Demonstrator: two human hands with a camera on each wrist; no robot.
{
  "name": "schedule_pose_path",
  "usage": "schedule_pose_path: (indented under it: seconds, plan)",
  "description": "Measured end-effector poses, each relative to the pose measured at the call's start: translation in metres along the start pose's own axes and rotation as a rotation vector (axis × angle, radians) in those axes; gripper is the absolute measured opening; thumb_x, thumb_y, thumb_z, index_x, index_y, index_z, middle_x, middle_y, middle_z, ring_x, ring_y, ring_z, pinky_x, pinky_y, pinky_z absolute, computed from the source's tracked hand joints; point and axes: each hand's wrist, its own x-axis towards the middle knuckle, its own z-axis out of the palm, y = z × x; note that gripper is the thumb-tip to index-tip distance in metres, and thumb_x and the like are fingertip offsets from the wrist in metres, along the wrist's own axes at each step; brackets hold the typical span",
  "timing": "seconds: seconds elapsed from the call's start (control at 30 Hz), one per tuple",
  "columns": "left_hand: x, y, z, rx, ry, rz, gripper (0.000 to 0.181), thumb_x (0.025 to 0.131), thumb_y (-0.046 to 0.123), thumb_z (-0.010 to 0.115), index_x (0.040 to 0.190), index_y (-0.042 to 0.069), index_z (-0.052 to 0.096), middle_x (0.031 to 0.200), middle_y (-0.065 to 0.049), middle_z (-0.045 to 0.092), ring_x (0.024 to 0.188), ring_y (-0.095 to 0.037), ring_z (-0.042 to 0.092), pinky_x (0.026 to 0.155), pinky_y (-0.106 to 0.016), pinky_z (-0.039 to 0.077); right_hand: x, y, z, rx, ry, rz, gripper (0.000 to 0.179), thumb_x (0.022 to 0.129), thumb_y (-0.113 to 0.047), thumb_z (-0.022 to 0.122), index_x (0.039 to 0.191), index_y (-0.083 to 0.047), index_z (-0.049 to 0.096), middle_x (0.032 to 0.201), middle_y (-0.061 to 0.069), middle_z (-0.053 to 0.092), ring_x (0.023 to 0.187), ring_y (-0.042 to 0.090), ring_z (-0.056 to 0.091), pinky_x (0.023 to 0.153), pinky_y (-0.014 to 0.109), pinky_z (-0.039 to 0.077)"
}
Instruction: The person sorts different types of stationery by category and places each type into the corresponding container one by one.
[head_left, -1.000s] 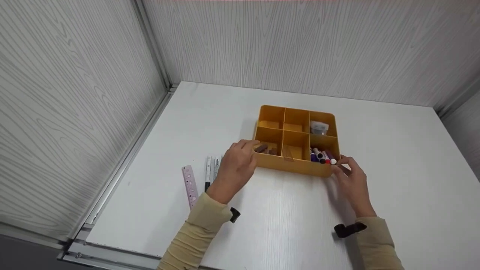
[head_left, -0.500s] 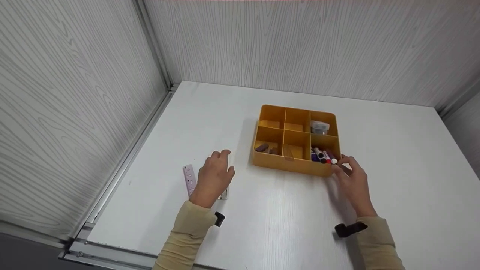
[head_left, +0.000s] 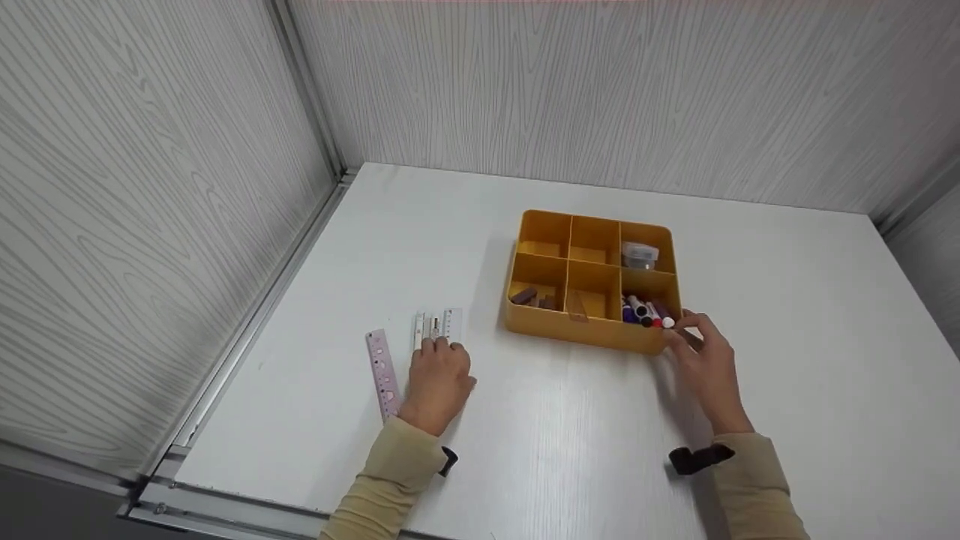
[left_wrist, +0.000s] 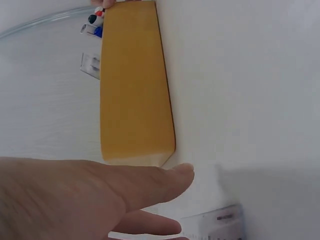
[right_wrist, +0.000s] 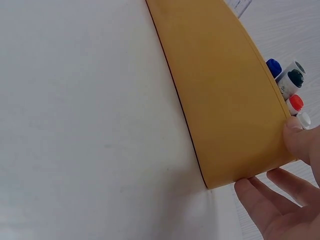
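In the head view my left hand (head_left: 439, 382) is over two slim white pens (head_left: 418, 330) and a clear ruler (head_left: 453, 322); their lower parts are hidden beneath it. Its thumb stands straight and apart in the left wrist view, where the clear ruler's end (left_wrist: 217, 225) shows past the fingers. To the left lies a pink ruler (head_left: 382, 371). My right hand (head_left: 703, 364) grips the near right corner of a yellow divided box (head_left: 585, 334). Its thumb is at the rim beside the markers (right_wrist: 292, 90), its fingers against the side wall (right_wrist: 240, 125).
Several capped markers (head_left: 645, 311) fill the box's near right compartment. Behind them sits a small clear container (head_left: 639, 255). Brown pieces (head_left: 525, 295) lie in the near left compartment. A clear piece (head_left: 577, 307) sticks up at the front rim. Panels (head_left: 600, 90) enclose the white table (head_left: 555, 442).
My left hand has left the box's near left corner and moved left and toward me, down over the pens and clear ruler. My right hand stays at its corner.
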Motion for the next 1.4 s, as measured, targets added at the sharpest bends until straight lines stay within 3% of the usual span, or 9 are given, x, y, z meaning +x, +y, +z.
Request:
schedule_pose_path:
  seconds: [0.2, 0.57, 0.83, 0.9, 1.03, 1.13, 1.27, 1.4]
  plan:
    - [-0.002, 0.004, 0.009, 0.084, -0.042, -0.035, 0.053, 0.081, 0.035, 0.082, 0.111, -0.006, 0.067, 0.105, -0.020, 0.065, 0.094, -0.032, 0.059, 0.084, -0.042, 0.051, 0.001, -0.001, 0.000, 0.007, -0.009, -0.005, 0.034, 0.096, -0.035, 0.063, 0.112, -0.006, 0.053, 0.151, 0.022, 0.044, 0.131, 0.045, 0.051, 0.105, 0.049, 0.045]
    - [-0.004, 0.010, 0.013, 0.033, 0.084, -0.015, 0.027, 0.088, 0.007, 0.072, 0.113, 0.001, 0.064, 0.095, -0.022, 0.063, 0.082, -0.033, 0.064, 0.068, -0.039, 0.056, 0.001, -0.001, 0.000, 0.004, -0.005, 0.003, 0.029, 0.097, -0.029, 0.063, 0.112, -0.006, 0.053, 0.151, 0.021, 0.044, 0.130, 0.045, 0.053, 0.104, 0.047, 0.046]
    - [0.001, 0.009, 0.018, 0.019, 0.211, -0.005, 0.027, 0.083, 0.003, 0.074, 0.106, -0.005, 0.062, 0.085, -0.021, 0.061, 0.070, -0.031, 0.064, 0.055, -0.035, 0.055, 0.000, 0.003, 0.001, 0.014, 0.013, -0.011, 0.026, 0.097, -0.026, 0.064, 0.110, -0.006, 0.055, 0.150, 0.020, 0.046, 0.126, 0.042, 0.057, 0.092, 0.016, 0.050]
    - [0.004, 0.008, 0.019, -0.016, 0.189, -0.016, 0.032, 0.080, 0.003, 0.076, 0.107, -0.007, 0.061, 0.086, -0.022, 0.062, 0.071, -0.032, 0.064, 0.057, -0.037, 0.056, 0.000, 0.002, 0.001, 0.015, 0.011, -0.006, 0.026, 0.097, -0.025, 0.064, 0.111, -0.006, 0.054, 0.150, 0.020, 0.046, 0.126, 0.042, 0.057, 0.094, 0.021, 0.050]
    - [0.010, 0.007, 0.017, -0.138, 0.078, -0.092, 0.038, 0.080, 0.006, 0.075, 0.111, -0.010, 0.060, 0.091, -0.024, 0.062, 0.081, -0.035, 0.065, 0.067, -0.042, 0.057, 0.000, 0.001, 0.001, 0.007, 0.002, 0.004, 0.029, 0.097, -0.028, 0.064, 0.112, -0.006, 0.054, 0.151, 0.020, 0.045, 0.128, 0.042, 0.055, 0.099, 0.039, 0.048]
    - [0.014, 0.007, 0.015, -0.147, 0.024, -0.144, 0.040, 0.084, 0.013, 0.077, 0.111, -0.011, 0.059, 0.095, -0.025, 0.063, 0.087, -0.035, 0.066, 0.074, -0.042, 0.058, 0.000, 0.000, 0.001, 0.006, -0.004, 0.004, 0.030, 0.097, -0.030, 0.063, 0.112, -0.006, 0.053, 0.152, 0.020, 0.044, 0.129, 0.043, 0.054, 0.101, 0.043, 0.047]
    - [0.017, 0.009, 0.013, -0.082, 0.010, -0.163, 0.042, 0.087, 0.019, 0.077, 0.111, -0.011, 0.060, 0.096, -0.025, 0.065, 0.089, -0.033, 0.067, 0.077, -0.040, 0.058, 0.000, 0.001, 0.001, 0.009, -0.003, -0.003, 0.030, 0.097, -0.030, 0.062, 0.113, -0.006, 0.053, 0.151, 0.020, 0.044, 0.131, 0.043, 0.052, 0.101, 0.044, 0.047]
    - [0.019, 0.010, 0.013, -0.091, 0.046, -0.169, 0.026, 0.091, 0.010, 0.070, 0.103, -0.011, 0.062, 0.090, -0.024, 0.066, 0.082, -0.032, 0.068, 0.070, -0.041, 0.058, -0.001, -0.001, 0.000, 0.006, -0.008, 0.011, 0.029, 0.098, -0.029, 0.061, 0.114, -0.006, 0.052, 0.152, 0.020, 0.043, 0.132, 0.043, 0.051, 0.104, 0.046, 0.045]
